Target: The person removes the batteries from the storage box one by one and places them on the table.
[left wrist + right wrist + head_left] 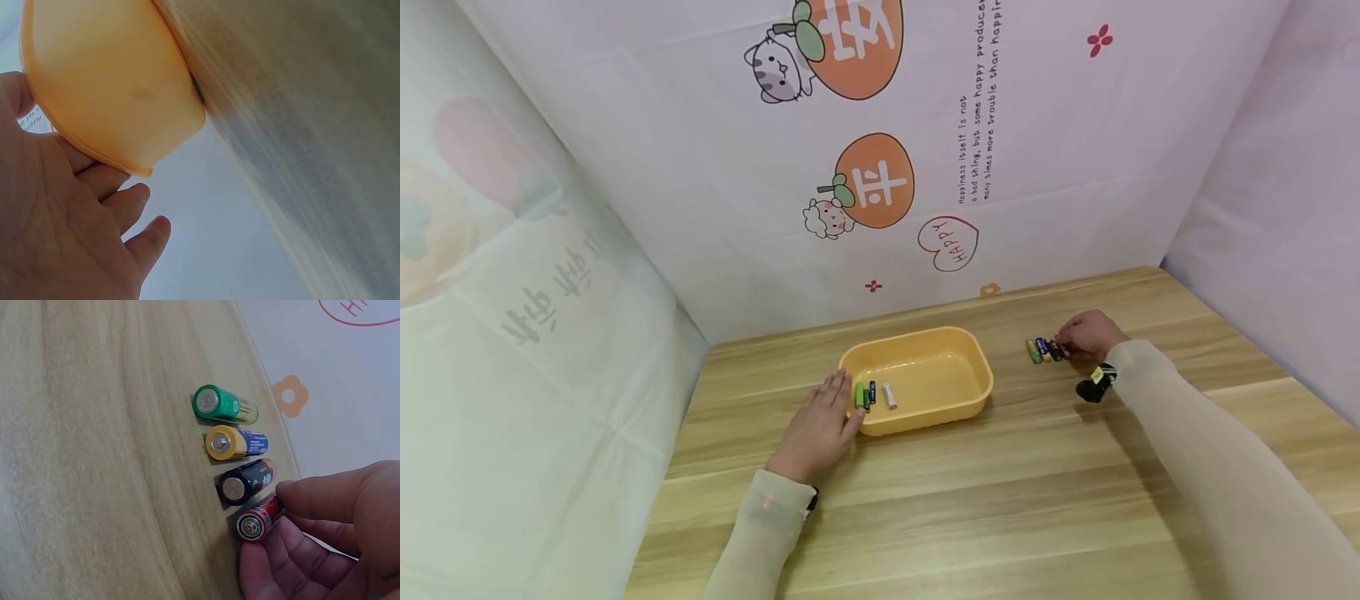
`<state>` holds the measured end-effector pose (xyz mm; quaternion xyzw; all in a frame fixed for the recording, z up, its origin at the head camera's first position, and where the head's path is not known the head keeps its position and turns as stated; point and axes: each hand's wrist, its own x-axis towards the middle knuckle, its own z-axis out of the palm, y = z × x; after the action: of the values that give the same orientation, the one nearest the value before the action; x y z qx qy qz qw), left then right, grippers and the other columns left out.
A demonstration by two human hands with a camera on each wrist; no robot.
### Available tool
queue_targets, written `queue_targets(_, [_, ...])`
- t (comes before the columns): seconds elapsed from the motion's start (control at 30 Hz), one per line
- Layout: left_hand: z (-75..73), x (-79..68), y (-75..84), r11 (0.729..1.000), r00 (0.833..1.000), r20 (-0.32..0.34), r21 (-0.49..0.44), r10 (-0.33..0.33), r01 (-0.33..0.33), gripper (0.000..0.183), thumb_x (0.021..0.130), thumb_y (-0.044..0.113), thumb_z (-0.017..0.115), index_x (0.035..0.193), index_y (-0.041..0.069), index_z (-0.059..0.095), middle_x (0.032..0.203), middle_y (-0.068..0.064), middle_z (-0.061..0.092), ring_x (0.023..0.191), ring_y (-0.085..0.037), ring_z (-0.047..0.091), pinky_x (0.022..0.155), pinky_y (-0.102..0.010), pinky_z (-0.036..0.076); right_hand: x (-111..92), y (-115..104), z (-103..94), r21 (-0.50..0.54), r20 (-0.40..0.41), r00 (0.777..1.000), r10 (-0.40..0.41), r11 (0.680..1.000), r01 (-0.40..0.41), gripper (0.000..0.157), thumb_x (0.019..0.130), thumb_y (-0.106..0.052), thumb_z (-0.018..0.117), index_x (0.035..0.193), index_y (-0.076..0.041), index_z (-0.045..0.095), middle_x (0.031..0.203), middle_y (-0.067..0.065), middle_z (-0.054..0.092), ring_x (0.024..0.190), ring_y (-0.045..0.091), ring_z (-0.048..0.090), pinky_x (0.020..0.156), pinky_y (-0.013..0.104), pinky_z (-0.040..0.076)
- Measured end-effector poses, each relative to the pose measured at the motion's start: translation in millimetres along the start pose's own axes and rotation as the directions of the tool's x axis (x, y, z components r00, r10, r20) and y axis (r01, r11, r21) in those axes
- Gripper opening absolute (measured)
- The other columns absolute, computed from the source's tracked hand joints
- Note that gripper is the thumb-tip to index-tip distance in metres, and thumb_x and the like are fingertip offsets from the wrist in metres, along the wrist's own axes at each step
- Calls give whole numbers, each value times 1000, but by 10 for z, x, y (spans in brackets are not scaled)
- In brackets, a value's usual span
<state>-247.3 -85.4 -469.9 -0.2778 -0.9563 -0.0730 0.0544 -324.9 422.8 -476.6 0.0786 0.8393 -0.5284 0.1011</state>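
Note:
My left hand (816, 429) rests along the left rim of a yellow plastic tray (917, 421), fingers fairly straight and thumb near the front corner. Inside, by that end, lie a green battery (860, 394), two dark batteries (872, 392) and a white battery (890, 396). At the right, my right hand (1092, 335) pinches a red battery (259, 519) between thumb and fingers. Beside it in a row lie a black battery (247, 481), a yellow-and-blue battery (236, 443) and a green-and-gold battery (225, 404). The red one is the nearest to my palm.
The wooden table (955, 517) reaches back to a white printed cloth (737, 208). More cloth hangs at the left and right sides. A black strap with a dark piece (1093, 385) hangs at my right wrist.

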Motion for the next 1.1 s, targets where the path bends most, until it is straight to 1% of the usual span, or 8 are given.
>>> queue_targets(0.17, [1,13,-4,1000,1000,-4,1,4,-4,68,105,49,25,154,2,19,160,-10,14,146,-26,15,115,-45,17,-12,-17,5,-68,-21,1000,-3,998,1,34,95,-6,58,120,16,54,91,10,68,74,14,64,66,32,57])
queue_targets(0.43, [2,9,4,1000,1000,-4,-7,-10,9,66,105,46,31,154,3,19,160,-9,14,146,-25,15,115,-46,18,-24,-38,10,-105,-34,999,1,995,-5,35,95,-8,60,121,15,56,96,13,68,75,13,63,67,32,56])
queue_targets(0.6, [14,2,2,1000,1000,-8,2,-4,4,66,105,46,30,154,2,20,160,-10,15,146,-25,15,115,-46,19,-10,-23,1,-118,-24,1000,1,993,-4,35,95,-9,60,119,15,57,94,12,68,76,15,63,67,33,56])
queue_targets(0.83, [15,-4,7,1000,1000,2,5,-7,7,66,105,46,29,154,3,20,160,-9,13,146,-25,14,116,-45,17,29,21,-23,-119,-20,1000,4,993,-6,33,94,-8,60,117,15,59,89,9,68,74,14,62,65,32,56])
queue_targets(1.1, [8,-4,10,1000,1000,-5,4,-6,6,66,105,46,29,154,3,20,160,-10,15,146,-26,15,115,-46,19,39,35,-25,-114,-16,1000,1,993,-2,32,94,-9,59,117,14,59,85,4,68,73,13,63,66,33,56])
